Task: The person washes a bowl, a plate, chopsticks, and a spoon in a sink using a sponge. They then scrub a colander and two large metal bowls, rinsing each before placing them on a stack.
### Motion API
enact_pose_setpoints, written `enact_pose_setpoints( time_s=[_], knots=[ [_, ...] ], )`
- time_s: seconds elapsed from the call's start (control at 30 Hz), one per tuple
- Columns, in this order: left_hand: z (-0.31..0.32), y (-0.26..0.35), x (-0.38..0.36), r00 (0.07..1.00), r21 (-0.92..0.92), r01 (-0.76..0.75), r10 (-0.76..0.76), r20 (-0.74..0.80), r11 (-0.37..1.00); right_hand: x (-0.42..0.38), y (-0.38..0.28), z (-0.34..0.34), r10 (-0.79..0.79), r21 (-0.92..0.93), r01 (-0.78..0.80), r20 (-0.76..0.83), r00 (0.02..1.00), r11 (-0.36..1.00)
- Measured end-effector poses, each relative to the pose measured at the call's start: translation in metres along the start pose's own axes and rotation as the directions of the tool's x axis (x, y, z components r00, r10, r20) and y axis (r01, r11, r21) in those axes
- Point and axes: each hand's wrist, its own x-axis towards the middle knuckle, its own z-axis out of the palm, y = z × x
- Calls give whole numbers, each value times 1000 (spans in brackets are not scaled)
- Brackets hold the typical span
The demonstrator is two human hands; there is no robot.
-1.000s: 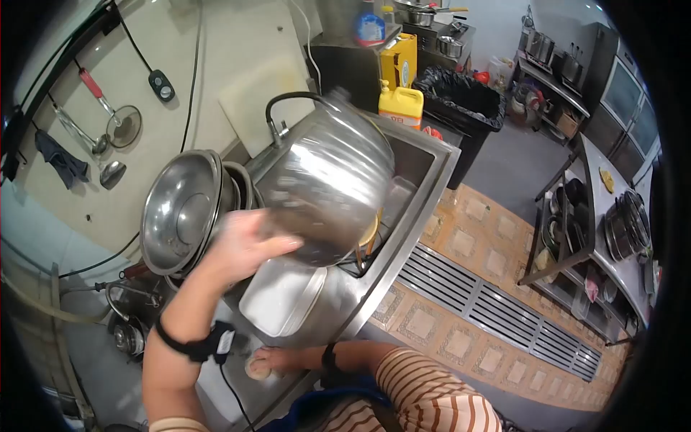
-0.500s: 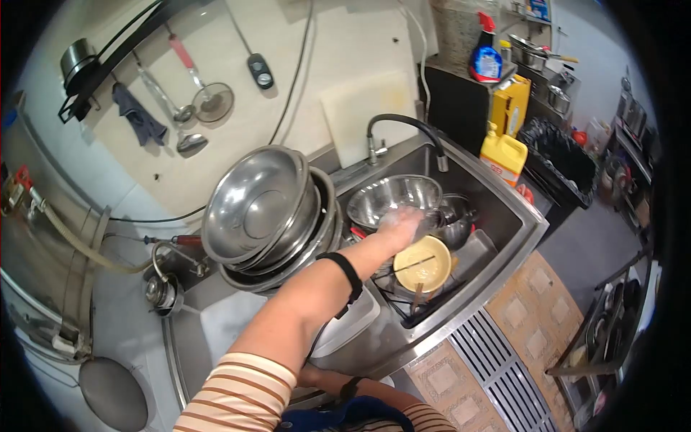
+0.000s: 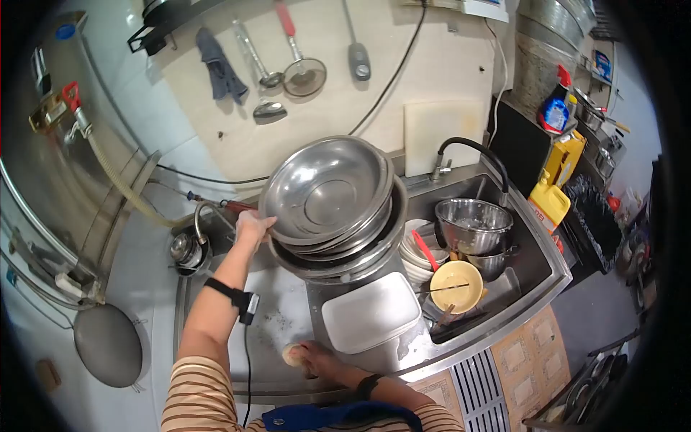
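My left hand is at the left rim of a tall stack of steel bowls, its fingers closed at the edge of the tilted upper bowls. Low on the steel counter, my right hand is closed on a pale, roundish, sponge-like pad. A white rectangular tray lies just right of that hand. In the sink are a shiny steel bowl, a steel pot, a yellow bowl with a thin stick across it, white plates and a red-handled utensil.
A black faucet arches over the sink, with a white cutting board against the wall. Left of the stack, a curved tap stands by a small metal container. Ladles and a strainer hang above.
My left hand has moved from the sink bowl leftward to the stack's rim. The sink bowl sits differently, uncovering plates and the red handle. The view has shifted left, showing my right hand.
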Motion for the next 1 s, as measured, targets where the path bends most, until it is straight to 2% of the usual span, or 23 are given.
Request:
enact_pose_setpoints(
  time_s=[0.1, 0.13, 0.23, 0.37, 0.4, 0.47, 0.53, 0.6, 0.67, 0.77, 0.8, 0.83, 0.9, 1.0],
  knots=[
    [6, 7, 9, 997, -80, 50, -55, -58, 996, 1, -5, -2, -226, -426, 168, -88, 970, 889],
    [6, 9, 15, 991, -158, 128, -132, -11, 979, 1, -5, 1, -245, -434, 174, -113, 963, 884],
    [1, 4, 30, 969, -487, 234, -162, 185, 842, 3, -12, 0, -275, -457, 172, -170, 946, 873],
    [-12, -1, 17, 926, -704, 376, -218, 308, 603, -1, -15, 3, -218, -419, 123, -186, 958, 900],
    [-21, -9, 10, 922, -685, 387, -266, 281, 618, 0, -11, 5, -205, -404, 113, -192, 960, 908],
    [-47, -31, -14, 948, -724, 317, -221, 228, 613, 1, -10, 6, -213, -444, 110, -189, 959, 889],
    [-81, -77, -22, 929, -742, 371, -229, 292, 558, 4, -17, 5, -206, -454, 99, -192, 960, 885],
    [-115, -143, -27, 917, -780, 396, -164, 364, 484, 2, -32, 2, -182, -440, 81, -190, 965, 894],
    [-151, -176, -68, 870, -708, 493, -283, 404, 505, 5, -19, 6, -227, -491, 103, -201, 953, 865],
    [-186, -246, -106, 836, -648, 538, -438, 331, 539, 6, -21, 9, -234, -479, 93, -243, 941, 873],
    [-205, -268, -118, 777, -555, 629, -424, 466, 544, 8, -22, 11, -236, -470, 91, -261, 936, 878],
    [-207, -327, -110, 811, -547, 585, -423, 404, 599, 10, -23, 14, -239, -458, 89, -282, 929, 885],
    [-215, -321, -128, 735, -466, 671, -600, 316, 576, 15, -21, 20, -206, -425, 44, -343, 916, 904],
    [-213, -430, -90, 764, -544, 626, -581, 281, 559, 29, -31, 30, -184, -392, -45, -527, 830, 919]
  ],
)
